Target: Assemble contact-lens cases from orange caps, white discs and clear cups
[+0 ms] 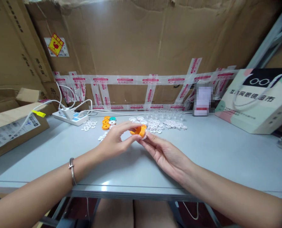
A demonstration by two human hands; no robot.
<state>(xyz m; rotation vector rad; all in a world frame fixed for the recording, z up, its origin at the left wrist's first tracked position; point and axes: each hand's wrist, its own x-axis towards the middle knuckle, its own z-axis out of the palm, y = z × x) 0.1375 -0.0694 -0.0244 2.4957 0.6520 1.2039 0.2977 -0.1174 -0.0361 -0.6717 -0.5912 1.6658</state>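
Observation:
An orange round plastic cap with a white edge on its right side is held above the table between both hands. My left hand closes on it from the left, thumb below and fingers over the top. From the right, the fingertips of my right hand pinch its white side. Behind my left hand sit orange round caps, a green one and some white ones. White round rings lie just beyond the held cap. Small clear and white plastic parts are spread to the right of them.
A white power strip with plugs and cables stands at the back left, near an opened cardboard box. A phone leans at the back right beside a paper bag. Large taped cardboard walls the back.

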